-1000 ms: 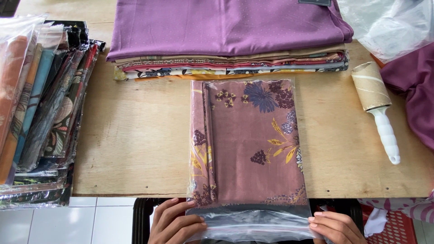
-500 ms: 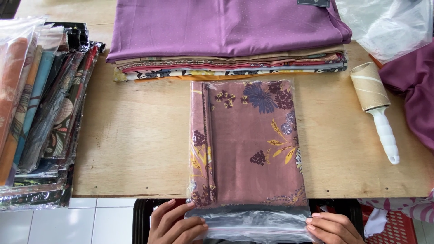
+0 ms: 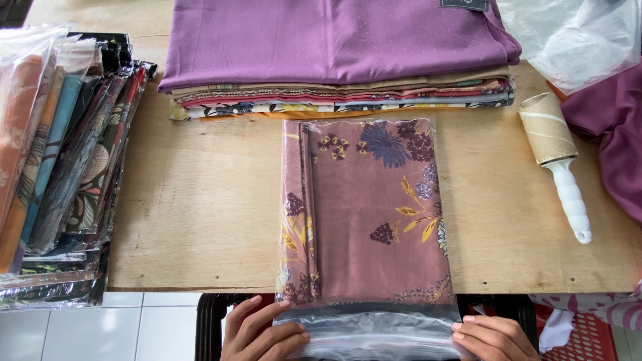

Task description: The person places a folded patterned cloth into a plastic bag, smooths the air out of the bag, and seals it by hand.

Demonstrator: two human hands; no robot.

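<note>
Two hands at work on one bag, at the near edge of a bare plywood table point(image 3: 200, 214), caught at the stage of handling the bag's open end. Far left: a slumped pile of packed cloths point(image 3: 60, 167), glossy wrappers, orange, teal and dark leafy prints showing through. Next, the left hand point(image 3: 261, 334), fingers closed over the left corner of the bag point(image 3: 374, 327), gripping the empty flap that overhangs the table edge. Inside the bag, flat on the wood at centre: a folded cloth point(image 3: 368, 214), dusty mauve, matte and soft-looking, printed with blue, purple and yellow flowers, a neat rectangle with one long fold at its left. Behind it, touching its far end, a stack of folded fabrics point(image 3: 334, 40) topped by a smooth violet one. Then the right hand point(image 3: 495, 337), fingers curled at the right corner, thumb hidden; pinching or merely pressing, impossible to tell. Judging by the slack, crinkled film, a call for flat, even pressure from both corners. Further right: a lint roller point(image 3: 558, 160), brown paper barrel, white plastic handle; crumpled clear plastic point(image 3: 575, 33); a plum cloth point(image 3: 615, 134).
</note>
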